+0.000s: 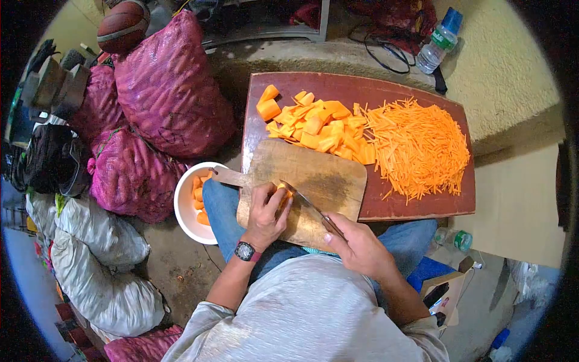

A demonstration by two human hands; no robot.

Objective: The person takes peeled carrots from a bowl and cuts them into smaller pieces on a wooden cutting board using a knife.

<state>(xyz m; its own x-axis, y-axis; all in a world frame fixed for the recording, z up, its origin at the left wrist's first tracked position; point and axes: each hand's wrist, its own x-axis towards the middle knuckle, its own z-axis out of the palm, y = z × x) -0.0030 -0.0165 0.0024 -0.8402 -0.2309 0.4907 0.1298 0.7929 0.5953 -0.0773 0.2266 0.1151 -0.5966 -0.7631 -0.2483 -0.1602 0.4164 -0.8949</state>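
Observation:
My left hand [266, 212], with a dark watch at the wrist, is closed over a carrot piece [281, 187] on the wooden cutting board [338, 175]. Only a little orange of that piece shows between the fingers. My right hand [360, 246] grips a knife [310, 208] by its handle, and the blade slants across the board with its tip beside the carrot piece. Behind the board lie thin carrot slices [322, 123] in a loose heap. To their right spreads a large pile of carrot strips [419, 151].
Under the board is a reddish-brown low table [374, 84]. A white bowl [183, 220] with carrot chunks stands by my left knee. Full pink mesh sacks [172, 90] and white sacks [99, 277] crowd the left side. A plastic bottle [440, 45] stands at the back right.

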